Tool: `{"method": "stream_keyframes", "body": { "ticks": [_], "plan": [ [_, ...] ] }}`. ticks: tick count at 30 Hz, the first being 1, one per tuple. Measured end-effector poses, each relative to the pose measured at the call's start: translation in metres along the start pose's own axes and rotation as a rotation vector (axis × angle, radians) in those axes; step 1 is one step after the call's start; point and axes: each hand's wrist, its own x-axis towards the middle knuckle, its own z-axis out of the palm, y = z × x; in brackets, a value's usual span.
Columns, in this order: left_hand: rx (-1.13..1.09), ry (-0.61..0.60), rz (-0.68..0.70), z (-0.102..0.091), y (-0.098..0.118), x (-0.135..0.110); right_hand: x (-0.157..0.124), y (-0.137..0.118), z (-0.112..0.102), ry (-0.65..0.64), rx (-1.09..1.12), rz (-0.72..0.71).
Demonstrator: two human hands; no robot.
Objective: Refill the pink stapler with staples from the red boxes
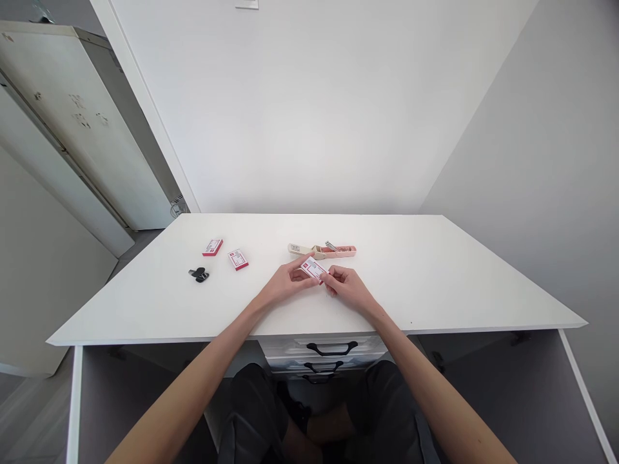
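While both my grips are occupied, the small red-and-white box (313,267) is held over the counter (445,283), about midway between its left and right edges. My left grip (296,276) grasps the box by its left end, index finger along the upper corner and thumb below; my right grip (333,281) pinches the right end. Directly behind, toward the back edge, lies an opened long case (346,252), cream on the left and pink on the right, with a small metallic piece (331,245) projecting from it. The case obstructs the space beyond my fingers; contact with them cannot be determined. Toward the back left corner lie two similar boxes, the outer box (212,247) and the inner box (238,260), set apart. A black gadget (199,274) lies nearer the left edge, in front of them. One dark speck (411,322) is noted beside the front edge.
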Motion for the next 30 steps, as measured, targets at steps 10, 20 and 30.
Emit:
{"method": "stream_keyframes", "body": {
  "ticks": [10,20,30],
  "plan": [
    [0.41,0.375,0.113,-0.006,-0.01,0.0,-0.001,-0.004,0.001,0.017,-0.035,-0.007],
    [1.181,0.752,-0.061,-0.076,-0.032,-0.009,-0.001,-0.003,0.001,0.052,-0.016,0.046],
    [1.31,0.697,-0.12,-0.113,-0.043,-0.02,-0.001,-0.003,0.002,0.083,-0.021,0.045]
  ]
}}
